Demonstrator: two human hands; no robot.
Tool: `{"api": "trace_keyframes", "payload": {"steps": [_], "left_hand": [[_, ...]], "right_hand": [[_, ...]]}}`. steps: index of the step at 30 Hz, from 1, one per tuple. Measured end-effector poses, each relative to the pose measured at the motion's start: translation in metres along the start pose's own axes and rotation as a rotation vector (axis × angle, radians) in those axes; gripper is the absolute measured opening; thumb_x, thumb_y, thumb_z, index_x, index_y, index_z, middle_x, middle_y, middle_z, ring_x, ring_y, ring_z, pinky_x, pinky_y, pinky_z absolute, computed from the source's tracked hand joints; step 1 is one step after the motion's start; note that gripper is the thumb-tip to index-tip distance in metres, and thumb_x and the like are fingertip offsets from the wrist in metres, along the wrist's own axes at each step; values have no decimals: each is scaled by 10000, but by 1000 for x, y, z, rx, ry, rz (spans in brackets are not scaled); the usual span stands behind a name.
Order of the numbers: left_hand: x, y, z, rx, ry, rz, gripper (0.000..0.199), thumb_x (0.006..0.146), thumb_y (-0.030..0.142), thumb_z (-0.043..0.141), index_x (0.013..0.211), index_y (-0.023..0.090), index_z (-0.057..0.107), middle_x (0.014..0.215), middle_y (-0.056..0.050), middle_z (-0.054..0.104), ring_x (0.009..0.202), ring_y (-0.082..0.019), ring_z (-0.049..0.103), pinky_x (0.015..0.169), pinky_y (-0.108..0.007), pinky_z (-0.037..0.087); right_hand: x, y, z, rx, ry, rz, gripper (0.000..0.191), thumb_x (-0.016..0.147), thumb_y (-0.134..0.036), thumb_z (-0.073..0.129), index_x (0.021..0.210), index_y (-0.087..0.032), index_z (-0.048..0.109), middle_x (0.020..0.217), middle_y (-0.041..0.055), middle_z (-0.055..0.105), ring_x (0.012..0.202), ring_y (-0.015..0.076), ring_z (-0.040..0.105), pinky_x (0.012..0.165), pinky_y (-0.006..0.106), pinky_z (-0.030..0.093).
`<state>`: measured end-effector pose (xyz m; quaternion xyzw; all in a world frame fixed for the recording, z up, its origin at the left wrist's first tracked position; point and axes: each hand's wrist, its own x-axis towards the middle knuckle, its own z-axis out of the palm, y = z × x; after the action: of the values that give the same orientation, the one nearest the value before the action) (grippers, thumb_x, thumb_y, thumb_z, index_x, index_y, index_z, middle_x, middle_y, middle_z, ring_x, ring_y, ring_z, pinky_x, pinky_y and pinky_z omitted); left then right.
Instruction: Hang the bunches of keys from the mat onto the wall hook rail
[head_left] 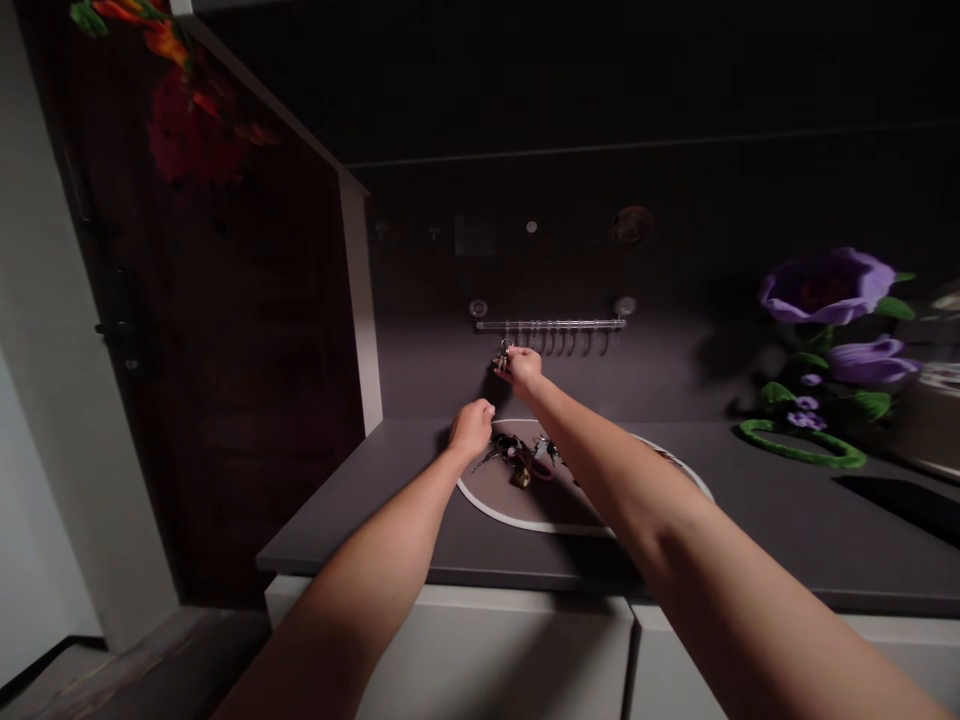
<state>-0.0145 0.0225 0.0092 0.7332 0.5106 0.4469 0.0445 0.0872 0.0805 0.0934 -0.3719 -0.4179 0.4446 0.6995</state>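
Head view: the clear rail (551,325) runs side to side on the dark back wall (420,365), with little hooks (573,344) hanging down from it. The right hand (528,368) is up just under the left end of the rail. It pinches a small bunch of keys (500,362) in its fingers. The keys poke out on the left side of those fingers, and a thin ring (508,344) is above them, on the side near the rail. So the bunch looks more up-and-down than flat, while the rail lies across — but the keys are tiny here, so their true tilt is hard to tell. The ring is very near the hooks at that left end. I cannot tell if it touches one.

The left hand (471,428) is lower, farther below the rail and a bit past its left end. Its fingers are curled in, and I cannot tell if they hold something. The right hand is the nearer one to the rail. Below the rail, an oval mat with a white rim (525,524) lies on the counter (352,505) — more keys (512,452) sit on it, close to the left hand.
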Motion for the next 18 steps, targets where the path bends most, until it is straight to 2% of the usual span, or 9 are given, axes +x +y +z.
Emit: {"api": "trace_keyframes", "payload": {"steps": [11, 18], "left_hand": [[0, -2, 0, 30, -13, 1, 221, 838, 193, 378, 766, 157, 584, 720, -60, 606, 679, -146, 527, 656, -245, 354], [1, -4, -1, -18, -17, 5, 191, 814, 156, 393, 780, 166, 581, 740, -49, 606, 704, -142, 522, 683, -242, 363]], "right_hand": [[1, 8, -9, -62, -32, 0, 81, 744, -128, 492, 672, -159, 469, 513, -35, 501, 470, 71, 521, 476, 191, 438], [5, 11, -16, -114, -72, -19, 84, 725, -137, 511, 648, -163, 487, 476, -43, 485, 429, 60, 458, 478, 186, 411]]}}
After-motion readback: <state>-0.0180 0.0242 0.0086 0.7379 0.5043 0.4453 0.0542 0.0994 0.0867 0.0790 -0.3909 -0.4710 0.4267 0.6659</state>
